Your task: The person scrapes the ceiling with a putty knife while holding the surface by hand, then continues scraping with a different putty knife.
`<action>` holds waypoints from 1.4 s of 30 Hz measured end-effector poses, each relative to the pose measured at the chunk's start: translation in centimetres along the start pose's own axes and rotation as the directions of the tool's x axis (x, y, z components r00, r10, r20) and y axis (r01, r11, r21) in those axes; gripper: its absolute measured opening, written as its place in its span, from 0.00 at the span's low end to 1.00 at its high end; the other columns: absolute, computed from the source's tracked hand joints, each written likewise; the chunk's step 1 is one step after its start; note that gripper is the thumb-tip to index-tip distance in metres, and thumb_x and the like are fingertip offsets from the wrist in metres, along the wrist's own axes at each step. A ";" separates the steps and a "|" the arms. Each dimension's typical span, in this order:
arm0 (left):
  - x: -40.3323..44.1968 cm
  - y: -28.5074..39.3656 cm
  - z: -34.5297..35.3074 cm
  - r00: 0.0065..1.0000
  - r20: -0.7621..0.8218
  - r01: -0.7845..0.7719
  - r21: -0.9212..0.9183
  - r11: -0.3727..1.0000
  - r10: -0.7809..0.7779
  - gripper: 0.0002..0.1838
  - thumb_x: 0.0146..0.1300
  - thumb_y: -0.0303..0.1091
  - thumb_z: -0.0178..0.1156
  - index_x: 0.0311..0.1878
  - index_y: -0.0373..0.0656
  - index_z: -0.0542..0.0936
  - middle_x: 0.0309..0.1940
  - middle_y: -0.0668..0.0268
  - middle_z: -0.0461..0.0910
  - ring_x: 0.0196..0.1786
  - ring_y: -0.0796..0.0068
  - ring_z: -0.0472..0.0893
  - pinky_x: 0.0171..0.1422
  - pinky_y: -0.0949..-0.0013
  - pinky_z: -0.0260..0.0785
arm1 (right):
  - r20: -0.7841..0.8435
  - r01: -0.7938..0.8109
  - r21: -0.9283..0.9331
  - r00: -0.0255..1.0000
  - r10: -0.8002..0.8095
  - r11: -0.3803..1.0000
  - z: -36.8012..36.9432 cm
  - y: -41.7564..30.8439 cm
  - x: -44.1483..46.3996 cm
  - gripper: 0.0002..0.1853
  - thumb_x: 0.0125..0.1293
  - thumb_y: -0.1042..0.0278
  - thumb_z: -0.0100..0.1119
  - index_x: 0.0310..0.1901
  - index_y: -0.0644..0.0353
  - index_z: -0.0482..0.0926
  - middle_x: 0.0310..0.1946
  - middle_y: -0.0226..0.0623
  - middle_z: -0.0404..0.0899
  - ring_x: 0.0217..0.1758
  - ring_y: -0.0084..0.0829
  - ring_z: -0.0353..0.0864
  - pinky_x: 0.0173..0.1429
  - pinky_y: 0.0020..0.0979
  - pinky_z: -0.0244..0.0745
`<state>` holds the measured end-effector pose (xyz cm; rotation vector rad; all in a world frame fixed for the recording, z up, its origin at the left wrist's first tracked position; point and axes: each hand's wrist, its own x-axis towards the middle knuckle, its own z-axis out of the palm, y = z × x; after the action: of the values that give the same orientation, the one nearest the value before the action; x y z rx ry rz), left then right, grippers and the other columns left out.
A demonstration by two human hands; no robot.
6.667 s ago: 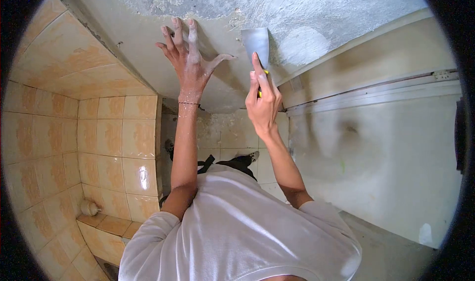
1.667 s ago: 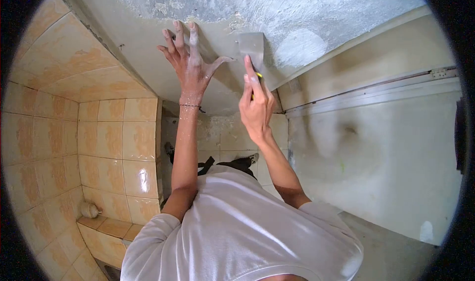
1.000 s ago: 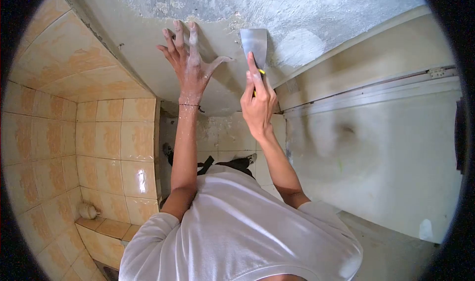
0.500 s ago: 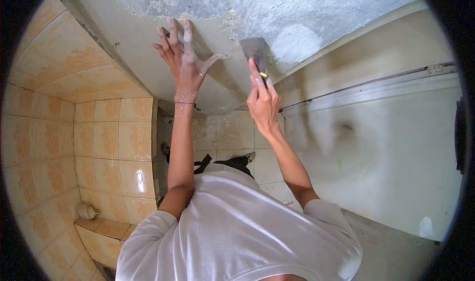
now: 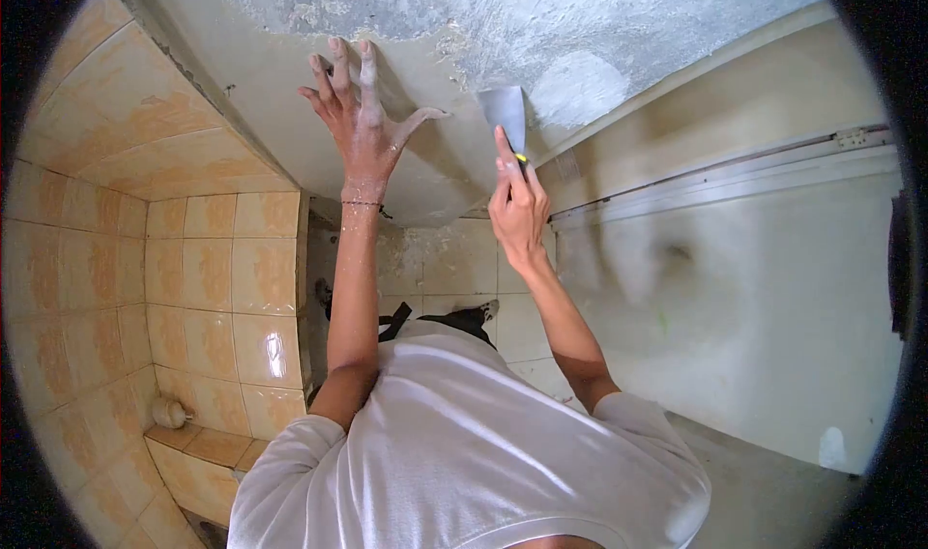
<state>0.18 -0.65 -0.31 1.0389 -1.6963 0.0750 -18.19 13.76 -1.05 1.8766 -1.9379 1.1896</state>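
Observation:
My right hand [image 5: 520, 206] grips a putty knife [image 5: 505, 112] by its dark handle with a yellow band, the index finger laid along the wide metal blade. The blade's tip is at the ragged border between the smooth painted wall [image 5: 425, 177] and a rough, scraped grey patch [image 5: 406, 3]. To its left, my left hand [image 5: 362, 129] lies against the painted wall, fingers spread and dusted white, holding nothing. Its fingertips reach close to the lower edge of the grey patch. A pale round spot [image 5: 580, 87] shows right of the blade.
Orange-patterned tiles [image 5: 188, 288] cover the wall on the left, with a small ledge [image 5: 193, 445] carrying a round pale object [image 5: 169, 412]. A white panel [image 5: 744, 298] with a long rail stands on the right. Bits of debris lie on the tiled floor [image 5: 454, 264].
My right hand has drawn the putty knife slightly down toward me, and the blade has tilted so it now looks bright instead of dark. My left hand has stayed in place.

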 end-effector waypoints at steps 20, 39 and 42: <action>-0.1 0.0 0.0 1.000 0.016 0.018 -0.022 1.000 -0.017 0.67 0.47 0.71 0.76 0.86 0.50 0.58 0.88 0.57 0.46 0.89 0.45 0.33 0.86 0.29 0.20 | 0.026 -0.021 -0.012 0.999 0.021 1.000 -0.2 -1.3 0.7 0.32 0.75 0.77 0.56 0.77 0.38 0.75 0.35 0.47 0.83 0.23 0.47 0.77 0.27 0.41 0.72; 0.0 -0.2 0.3 1.000 -0.005 0.003 -0.039 0.999 -0.003 0.67 0.47 0.71 0.75 0.86 0.51 0.58 0.89 0.58 0.46 0.89 0.46 0.33 0.85 0.27 0.20 | -0.039 0.020 0.007 0.999 -0.019 1.000 0.4 -2.0 1.1 0.30 0.77 0.74 0.58 0.77 0.35 0.75 0.32 0.43 0.82 0.20 0.42 0.76 0.24 0.41 0.68; -0.2 0.0 -0.1 1.000 0.016 0.007 -0.035 0.999 -0.006 0.67 0.46 0.71 0.76 0.86 0.51 0.58 0.88 0.58 0.46 0.89 0.45 0.34 0.85 0.26 0.22 | -0.044 0.037 -0.033 0.998 -0.039 0.999 0.1 -2.4 1.2 0.31 0.77 0.74 0.57 0.77 0.34 0.74 0.31 0.42 0.81 0.20 0.43 0.76 0.24 0.41 0.68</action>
<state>0.23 -0.50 -0.40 1.0216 -1.7026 0.0331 -16.15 13.08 0.57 1.8466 -1.8781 1.1727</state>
